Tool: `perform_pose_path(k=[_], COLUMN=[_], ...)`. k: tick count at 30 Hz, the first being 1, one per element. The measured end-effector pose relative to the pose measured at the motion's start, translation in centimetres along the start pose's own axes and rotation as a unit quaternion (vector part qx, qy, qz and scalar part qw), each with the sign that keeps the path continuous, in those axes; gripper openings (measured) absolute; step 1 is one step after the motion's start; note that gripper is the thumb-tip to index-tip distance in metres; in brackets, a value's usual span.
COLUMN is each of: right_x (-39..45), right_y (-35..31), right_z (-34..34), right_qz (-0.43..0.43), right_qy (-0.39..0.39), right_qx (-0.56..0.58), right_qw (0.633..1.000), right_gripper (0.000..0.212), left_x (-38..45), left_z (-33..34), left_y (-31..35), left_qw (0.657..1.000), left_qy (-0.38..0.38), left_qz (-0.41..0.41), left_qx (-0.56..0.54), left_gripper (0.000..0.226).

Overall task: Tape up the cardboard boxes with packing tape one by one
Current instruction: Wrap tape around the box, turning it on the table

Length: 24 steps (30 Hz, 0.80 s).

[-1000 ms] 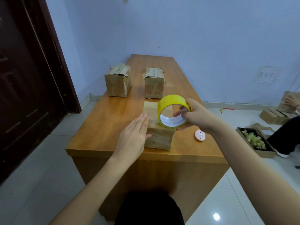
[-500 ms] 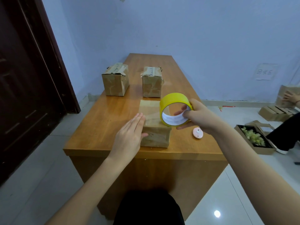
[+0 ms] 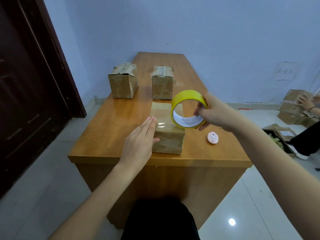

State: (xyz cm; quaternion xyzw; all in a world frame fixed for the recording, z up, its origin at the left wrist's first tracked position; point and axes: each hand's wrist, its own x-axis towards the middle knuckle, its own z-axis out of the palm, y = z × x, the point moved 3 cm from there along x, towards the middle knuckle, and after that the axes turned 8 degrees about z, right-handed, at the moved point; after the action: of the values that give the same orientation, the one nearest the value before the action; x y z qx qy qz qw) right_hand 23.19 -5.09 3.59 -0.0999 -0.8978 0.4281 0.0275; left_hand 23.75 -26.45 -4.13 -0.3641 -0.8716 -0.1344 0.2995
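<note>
At the near edge of the wooden desk [image 3: 110, 135], a low cardboard box [image 3: 168, 134] lying flat, glossy clear tape across its top, apparently the one being sealed. Left hand [image 3: 140, 142] laid along the box's left side, fingers straight and together, thumb touching the near face; probably steadying the box against the pull of the tape. Right hand [image 3: 213, 112] raised above the box's right end, gripping the yellow roll of packing tape [image 3: 188, 108], fingers hooked inside the core and thumb under the outer rim; roll held on edge, likely for drawing out a fresh length. Whether a strip runs from roll to box: cannot tell. Just right of the box, a small pink round device [image 3: 213, 138] resting on the desk. Farther back, two taller cardboard boxes, left [image 3: 123, 80] and right [image 3: 162, 82], standing side by side, apart, with crumpled tape on their tops. At far right on the floor, another person's hand [image 3: 305, 102] on a carton.
</note>
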Motion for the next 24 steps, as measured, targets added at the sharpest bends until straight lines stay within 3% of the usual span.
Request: perform_pose_path(k=[9,24], right_x=[-1.3,-1.3], right_y=[3.4,8.4], right_z=[-1.2,0.3], right_qz=[0.000,0.039], right_qy=[0.059,0.022], right_qx=[-0.099,-0.100], right_qw=[0.993,0.994], right_gripper=[0.002,0.023], left_x=[0.3,0.5], left_z=[0.3,0.2], left_y=[-0.1,-0.1], left_qw=[1.000,0.999], left_qy=[-0.012,-0.033], left_qz=[0.001,-0.018], left_qx=[0.006,-0.024], left_gripper=[0.058,0.052])
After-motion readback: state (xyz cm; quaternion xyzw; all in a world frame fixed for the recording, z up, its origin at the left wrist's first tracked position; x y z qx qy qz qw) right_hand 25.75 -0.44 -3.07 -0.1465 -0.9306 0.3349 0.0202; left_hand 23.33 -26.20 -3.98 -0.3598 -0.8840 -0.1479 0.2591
